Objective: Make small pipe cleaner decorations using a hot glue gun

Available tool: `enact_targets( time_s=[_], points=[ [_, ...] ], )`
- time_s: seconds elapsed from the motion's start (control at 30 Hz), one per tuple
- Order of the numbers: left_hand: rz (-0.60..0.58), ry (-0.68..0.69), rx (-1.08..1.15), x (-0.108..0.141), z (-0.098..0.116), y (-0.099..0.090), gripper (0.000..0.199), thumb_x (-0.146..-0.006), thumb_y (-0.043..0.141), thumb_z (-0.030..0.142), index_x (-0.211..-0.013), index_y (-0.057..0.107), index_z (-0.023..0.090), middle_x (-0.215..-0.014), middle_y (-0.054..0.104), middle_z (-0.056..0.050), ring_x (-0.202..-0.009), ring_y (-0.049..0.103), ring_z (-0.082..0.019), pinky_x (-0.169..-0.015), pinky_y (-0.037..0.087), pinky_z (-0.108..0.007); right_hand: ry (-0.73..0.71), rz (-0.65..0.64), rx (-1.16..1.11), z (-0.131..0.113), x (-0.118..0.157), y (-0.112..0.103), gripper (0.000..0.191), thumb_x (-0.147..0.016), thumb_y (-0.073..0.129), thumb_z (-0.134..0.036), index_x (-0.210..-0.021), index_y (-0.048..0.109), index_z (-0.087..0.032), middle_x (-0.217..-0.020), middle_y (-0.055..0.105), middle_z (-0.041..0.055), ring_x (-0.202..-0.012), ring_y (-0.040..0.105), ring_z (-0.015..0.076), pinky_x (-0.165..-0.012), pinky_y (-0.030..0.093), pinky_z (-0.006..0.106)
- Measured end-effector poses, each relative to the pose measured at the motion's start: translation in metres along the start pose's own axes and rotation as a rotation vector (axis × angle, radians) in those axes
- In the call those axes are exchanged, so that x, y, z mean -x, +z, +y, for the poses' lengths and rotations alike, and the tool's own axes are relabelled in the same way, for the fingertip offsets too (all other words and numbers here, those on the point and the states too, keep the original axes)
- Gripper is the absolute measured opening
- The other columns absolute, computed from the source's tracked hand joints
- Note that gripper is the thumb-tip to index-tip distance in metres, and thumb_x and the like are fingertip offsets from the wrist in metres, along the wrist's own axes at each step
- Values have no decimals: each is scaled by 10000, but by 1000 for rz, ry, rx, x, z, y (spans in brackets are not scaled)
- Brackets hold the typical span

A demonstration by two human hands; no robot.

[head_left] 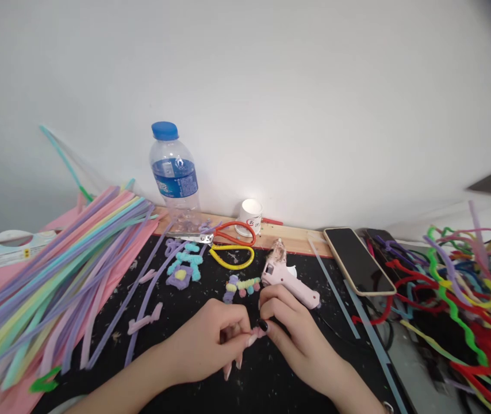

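Note:
My left hand (208,342) and my right hand (299,336) meet over the black work mat (180,391), both closed in a pinch. Between their fingertips shows a small piece of pink pipe cleaner (257,332), mostly hidden by the fingers. Just beyond them lies a small multicoloured pipe-cleaner figure (242,286). A pale pink glue gun (291,282) rests beyond my right hand. Farther left lie a turquoise and purple pipe-cleaner piece (185,267) with a yellow centre and a bent pink pipe cleaner (145,319).
Pastel pipe cleaners (68,276) spread across the left. Scissors (232,247) with red and yellow handles lie behind the hands. A water bottle (174,172) and a white paper cup (251,215) stand by the wall. Glue sticks (336,287), a phone (360,261) and tangled bright pipe cleaners (461,305) occupy the right.

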State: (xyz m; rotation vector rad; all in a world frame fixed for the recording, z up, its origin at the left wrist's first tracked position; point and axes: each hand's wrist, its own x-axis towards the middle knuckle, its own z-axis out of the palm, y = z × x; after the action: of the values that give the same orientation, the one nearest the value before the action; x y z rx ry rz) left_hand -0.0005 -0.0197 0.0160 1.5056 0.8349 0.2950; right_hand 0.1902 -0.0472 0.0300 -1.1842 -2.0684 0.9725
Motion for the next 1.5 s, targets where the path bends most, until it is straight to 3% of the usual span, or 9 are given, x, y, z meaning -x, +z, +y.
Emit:
enact_targets(
  time_s=[0.23, 0.8, 1.0, 1.2, 1.5],
  points=[
    [-17, -12, -33, 1, 0, 1, 260, -842, 488, 354, -660, 471, 169, -539, 559, 29, -402, 536, -86, -399, 418, -158, 46, -22, -2, 0, -1, 1, 201, -849, 449, -28, -780, 397, -210, -935, 473, 16, -868, 484, 145, -773, 413, 259],
    [3, 102, -179, 1, 3, 0, 250, -859, 465, 280, -637, 492, 168, -535, 551, 34, -429, 559, -88, -443, 416, -152, 67, -23, 53, 2, 0, 5, 198, -883, 400, -64, -746, 387, -206, -773, 456, -5, -696, 450, 137, -609, 375, 250],
    [14, 175, -278, 1, 1, -1, 240, -866, 475, 245, -649, 541, 165, -518, 538, 47, -474, 561, -89, -536, 425, -167, 101, -15, 47, 0, 1, 4, 207, -883, 413, -60, -728, 411, -198, -753, 475, -11, -689, 467, 129, -597, 374, 239],
    [48, 285, -394, 0, 2, -2, 218, -860, 493, 195, -670, 595, 168, -596, 606, 35, -561, 557, -91, -604, 399, -172, 169, 22, -5, 4, 1, 6, 209, -851, 441, -53, -693, 440, -191, -686, 511, -18, -643, 500, 124, -562, 393, 227],
    [66, 306, -407, 0, 2, -3, 239, -871, 490, 231, -676, 617, 177, -609, 614, 25, -590, 568, -104, -626, 410, -181, 270, 41, -103, 6, 1, 6, 207, -824, 489, -81, -642, 483, -178, -615, 549, -24, -579, 522, 113, -517, 387, 212]
  ],
)
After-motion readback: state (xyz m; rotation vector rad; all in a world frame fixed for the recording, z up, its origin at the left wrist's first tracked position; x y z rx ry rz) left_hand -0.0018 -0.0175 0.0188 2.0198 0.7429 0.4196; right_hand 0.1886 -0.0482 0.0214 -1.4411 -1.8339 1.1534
